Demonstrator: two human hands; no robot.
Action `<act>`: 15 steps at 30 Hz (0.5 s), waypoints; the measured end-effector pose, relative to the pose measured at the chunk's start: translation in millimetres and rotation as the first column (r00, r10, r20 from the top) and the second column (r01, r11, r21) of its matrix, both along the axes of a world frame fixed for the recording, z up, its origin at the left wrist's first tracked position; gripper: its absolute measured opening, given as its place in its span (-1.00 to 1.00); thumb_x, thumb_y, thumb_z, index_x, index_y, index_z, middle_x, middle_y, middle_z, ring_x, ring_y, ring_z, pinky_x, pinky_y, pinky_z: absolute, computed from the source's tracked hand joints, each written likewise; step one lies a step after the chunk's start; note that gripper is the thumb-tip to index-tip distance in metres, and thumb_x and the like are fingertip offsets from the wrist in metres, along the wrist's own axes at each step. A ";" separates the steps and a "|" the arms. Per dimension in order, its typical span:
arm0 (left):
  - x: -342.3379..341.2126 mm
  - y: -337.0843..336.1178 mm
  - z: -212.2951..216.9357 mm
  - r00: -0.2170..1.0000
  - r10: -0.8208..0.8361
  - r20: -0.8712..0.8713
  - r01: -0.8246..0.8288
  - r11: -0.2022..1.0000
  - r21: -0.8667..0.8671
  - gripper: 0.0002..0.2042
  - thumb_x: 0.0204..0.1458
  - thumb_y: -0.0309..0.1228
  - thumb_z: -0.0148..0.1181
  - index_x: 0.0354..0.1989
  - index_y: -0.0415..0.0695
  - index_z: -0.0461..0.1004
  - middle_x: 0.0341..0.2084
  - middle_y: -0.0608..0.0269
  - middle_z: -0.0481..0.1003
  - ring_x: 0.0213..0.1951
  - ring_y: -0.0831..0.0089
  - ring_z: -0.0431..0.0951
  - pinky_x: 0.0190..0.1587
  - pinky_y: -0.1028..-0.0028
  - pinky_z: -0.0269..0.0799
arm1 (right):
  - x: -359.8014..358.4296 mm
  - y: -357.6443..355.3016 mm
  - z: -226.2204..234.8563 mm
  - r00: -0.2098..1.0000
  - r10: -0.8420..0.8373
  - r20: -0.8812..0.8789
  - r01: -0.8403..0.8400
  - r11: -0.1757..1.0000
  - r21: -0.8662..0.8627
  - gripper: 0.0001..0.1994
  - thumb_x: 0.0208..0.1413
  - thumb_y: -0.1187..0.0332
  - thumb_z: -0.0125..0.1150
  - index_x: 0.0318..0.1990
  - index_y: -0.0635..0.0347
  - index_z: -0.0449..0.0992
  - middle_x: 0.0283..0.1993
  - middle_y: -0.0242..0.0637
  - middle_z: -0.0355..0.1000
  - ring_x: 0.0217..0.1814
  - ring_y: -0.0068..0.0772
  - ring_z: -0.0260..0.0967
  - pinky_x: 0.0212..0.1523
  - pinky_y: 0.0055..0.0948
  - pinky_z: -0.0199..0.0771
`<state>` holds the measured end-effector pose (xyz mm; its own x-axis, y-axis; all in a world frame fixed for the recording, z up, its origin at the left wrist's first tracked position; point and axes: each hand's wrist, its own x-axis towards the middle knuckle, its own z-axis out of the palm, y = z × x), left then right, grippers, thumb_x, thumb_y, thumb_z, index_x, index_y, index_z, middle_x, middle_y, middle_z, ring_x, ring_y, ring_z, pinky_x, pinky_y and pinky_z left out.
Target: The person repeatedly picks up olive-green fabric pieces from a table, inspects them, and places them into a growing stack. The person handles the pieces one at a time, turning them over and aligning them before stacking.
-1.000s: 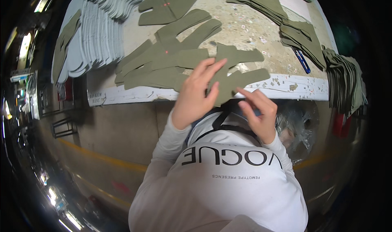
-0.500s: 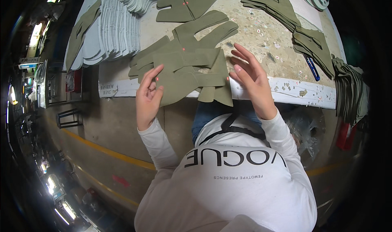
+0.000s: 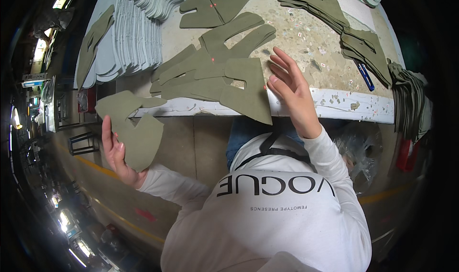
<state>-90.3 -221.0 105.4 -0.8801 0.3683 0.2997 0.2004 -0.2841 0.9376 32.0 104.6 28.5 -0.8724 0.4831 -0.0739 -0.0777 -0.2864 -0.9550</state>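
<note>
My left hand [image 3: 119,162] is out to the left, beyond the table's front edge, closed on an olive-green cut fabric piece [image 3: 143,140]. That piece is notched and hangs over the floor, held at its left edge between thumb and fingers. My right hand [image 3: 299,95] is above the table's front edge, fingers apart, with nothing in it. Close beside its thumb lies another olive fabric piece [image 3: 248,97], whose lower corner juts over the edge. Several similar olive pieces [image 3: 208,66] overlap in a loose pile behind it, some with slots.
Stacks of pale blue-grey pieces [image 3: 126,42] stand at the table's far left. More olive pieces [image 3: 217,6] lie at the back, and olive stacks [image 3: 318,6] along the right. A blue cutter [image 3: 365,76] lies at right. Small scraps and stickers dot the tabletop [image 3: 296,37]. A stool [image 3: 82,142] stands left.
My left hand has moved left and toward me, carrying one olive piece off the pile and past the table edge. My right hand has barely moved.
</note>
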 end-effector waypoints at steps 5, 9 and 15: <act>17.2 -13.5 7.4 0.956 0.287 0.068 -0.278 0.953 -0.116 -0.39 0.06 -0.52 -0.13 0.37 -0.31 0.05 0.20 -0.10 0.29 0.17 0.20 0.39 0.21 0.28 0.35 | 2.8 -6.6 -7.0 1.000 0.008 -0.030 -0.002 0.976 0.216 -0.35 0.13 0.53 0.15 0.39 0.08 0.12 0.41 -0.18 0.11 0.45 -0.13 0.04 0.36 -0.25 0.16; 22.2 -13.0 9.0 0.927 0.371 0.053 -0.363 0.924 -0.119 -0.40 0.06 -0.51 -0.10 0.36 -0.33 0.07 0.18 -0.13 0.31 0.16 0.19 0.40 0.19 0.28 0.38 | 4.6 -21.2 -11.5 0.998 -0.038 -0.040 0.043 0.989 0.144 -0.25 0.06 0.59 0.22 0.41 0.02 0.08 0.37 -0.21 0.08 0.40 -0.17 0.10 0.27 -0.34 0.31; 18.8 -6.1 9.8 0.956 0.272 0.107 -0.258 0.957 -0.133 -0.40 0.08 -0.53 -0.09 0.36 -0.31 0.07 0.17 -0.11 0.32 0.14 0.20 0.42 0.18 0.31 0.38 | -6.7 -16.3 -21.3 0.999 0.021 0.049 -0.028 0.988 0.155 -0.29 0.05 0.59 0.22 0.38 0.03 0.16 0.08 -0.22 0.37 -0.23 -0.56 0.40 -0.20 -0.59 0.47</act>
<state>-71.5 -227.1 115.2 -0.9780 0.1428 0.1524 0.1352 -0.1234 0.9831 25.3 88.3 7.2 -0.8815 0.4704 -0.0412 -0.0262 -0.1357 -0.9904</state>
